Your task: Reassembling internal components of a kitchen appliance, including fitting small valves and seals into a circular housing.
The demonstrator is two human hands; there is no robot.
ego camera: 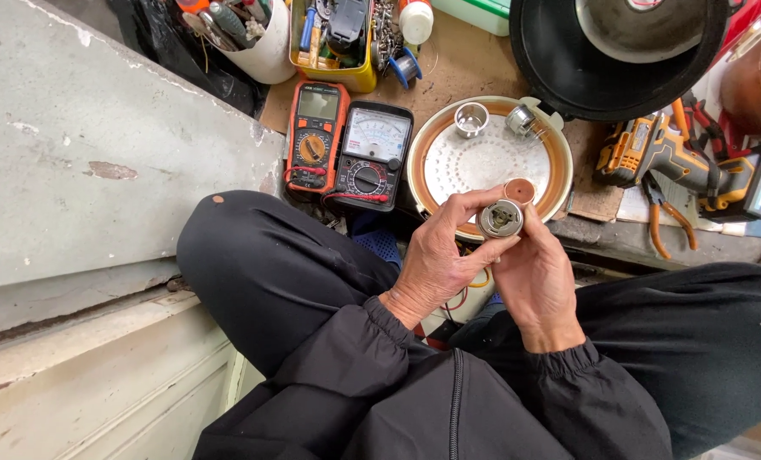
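Metal makes up the small round part point(499, 218) you hold at the centre of the frame, a grey disc-like piece with a darker middle, raised above your lap and just in front of the perforated plate. Your left hand point(436, 264) pinches it from the side, its fingers point(465, 203) curled over the top edge with the thumb beneath, while your right hand point(538, 281) closes on it from below, thumb pressed against its rim. A small copper-coloured disc point(519, 190) sits touching the part's upper right edge; whether it is joined to the part or merely held against it, you cannot tell. Judging by this, the piece is already out of the appliance and under inspection, with nothing yet refitted. Behind your hands lies a round perforated metal plate point(482, 162) with an orange rim, carrying two small metal cups, and the black open cooker body point(551, 77) stands at upper right. Two multimeters, one orange point(315, 136) and one black point(372, 158), lie to the left of the plate. A cordless drill point(678, 162) and pliers rest at right. All this sits on cardboard on the floor, with a worn grey concrete slab point(99, 153) filling the left of the frame and tool tubs along the top.
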